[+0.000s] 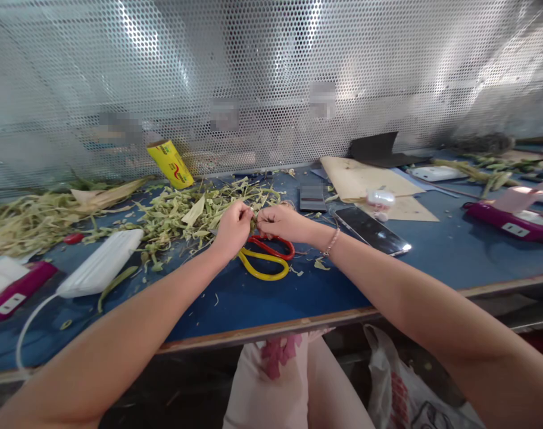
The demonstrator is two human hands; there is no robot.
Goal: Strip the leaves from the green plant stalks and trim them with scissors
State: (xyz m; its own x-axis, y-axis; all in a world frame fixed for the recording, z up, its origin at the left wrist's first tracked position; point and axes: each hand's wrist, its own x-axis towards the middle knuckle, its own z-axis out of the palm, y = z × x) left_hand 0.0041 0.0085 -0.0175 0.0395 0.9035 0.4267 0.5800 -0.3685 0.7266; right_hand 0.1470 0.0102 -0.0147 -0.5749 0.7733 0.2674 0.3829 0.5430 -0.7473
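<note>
Over the blue table, my left hand [234,224] and my right hand [278,221] meet, fingertips close together. Both are closed in a pinch. A small dark bit shows between them, too little to name. Just below lies a pair of scissors with one red and one yellow handle loop [267,275]; its blades are mostly hidden behind the left hand. Beyond the hands spreads a heap of pale green plant pieces [175,217], like stalks, pods or dried leaves. A bracelet circles my right wrist.
At left are a white power bank-like box [102,262] with a cable and a magenta tissue pack [19,292]. A yellow packet [171,164] leans by the perforated metal screen [271,71]. To the right lie a phone [372,229], brown paper [365,179] and another magenta pack [508,220].
</note>
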